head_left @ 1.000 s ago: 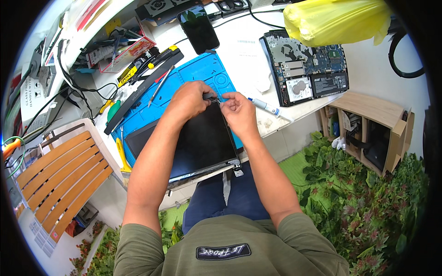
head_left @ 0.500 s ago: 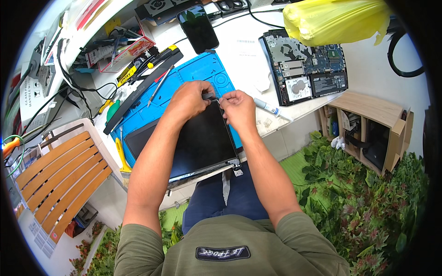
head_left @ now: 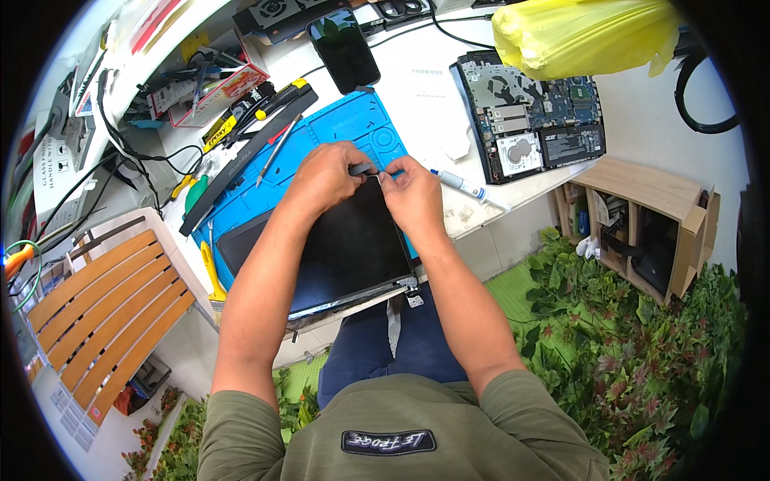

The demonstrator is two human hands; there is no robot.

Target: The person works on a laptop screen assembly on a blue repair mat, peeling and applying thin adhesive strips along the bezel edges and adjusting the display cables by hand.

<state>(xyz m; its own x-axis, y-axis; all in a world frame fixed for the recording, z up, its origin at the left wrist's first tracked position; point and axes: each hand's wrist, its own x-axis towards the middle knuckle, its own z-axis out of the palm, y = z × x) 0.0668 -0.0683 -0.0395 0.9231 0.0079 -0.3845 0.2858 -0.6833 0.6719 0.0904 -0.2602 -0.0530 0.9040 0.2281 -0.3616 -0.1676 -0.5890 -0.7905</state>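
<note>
A black laptop screen panel [head_left: 341,256] lies on the blue work mat [head_left: 321,132], its near edge close to the table's edge. My left hand [head_left: 327,176] is closed at the panel's far edge, gripping a small dark grey flat piece [head_left: 362,169] whose kind I cannot tell. Beside it, my right hand [head_left: 411,196] pinches with thumb and forefinger at the panel's far right corner. What those fingertips hold is too small to make out. Metal hinge parts [head_left: 412,293] show at the panel's near right corner.
An opened laptop base [head_left: 529,112] sits at the right, near a white marker-like tube [head_left: 461,186]. A phone [head_left: 343,52] lies beyond the mat. Left of the panel are a long dark bar [head_left: 241,164] and a yellow-handled brush [head_left: 211,271]. A yellow bag [head_left: 585,36] overhangs the back right.
My right hand has shifted slightly left, and its fingers curl closer at the corner. The dark grey piece in my left hand now shows more and has turned a little.
</note>
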